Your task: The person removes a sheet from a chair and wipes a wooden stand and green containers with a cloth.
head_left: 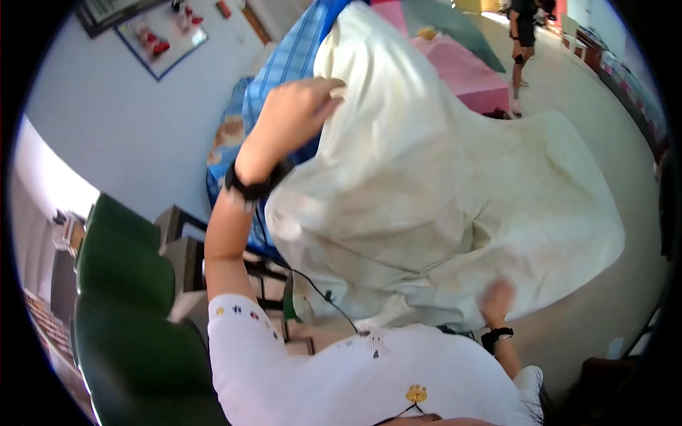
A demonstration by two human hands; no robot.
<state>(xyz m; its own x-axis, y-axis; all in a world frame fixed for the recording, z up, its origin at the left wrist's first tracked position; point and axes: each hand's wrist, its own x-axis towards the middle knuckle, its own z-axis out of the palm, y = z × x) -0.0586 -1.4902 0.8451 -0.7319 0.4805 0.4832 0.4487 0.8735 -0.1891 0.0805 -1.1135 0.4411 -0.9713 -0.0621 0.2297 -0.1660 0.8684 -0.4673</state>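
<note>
A large cream-white cloth with creases and faint stains spreads in front of me, its upper left part raised. My left hand is at the cloth's upper left edge, fingers bent towards it; whether they grip the fabric cannot be made out. My right hand is low over the cloth's near right part, blurred by motion, its fingers indistinct. Behind the cloth on the left hangs a blue checked cloth.
Green padded chairs stand at the left near a dark frame. A pink-covered surface lies beyond the cloth. A person stands at the back right on the pale floor. A thin black cable runs close to my body.
</note>
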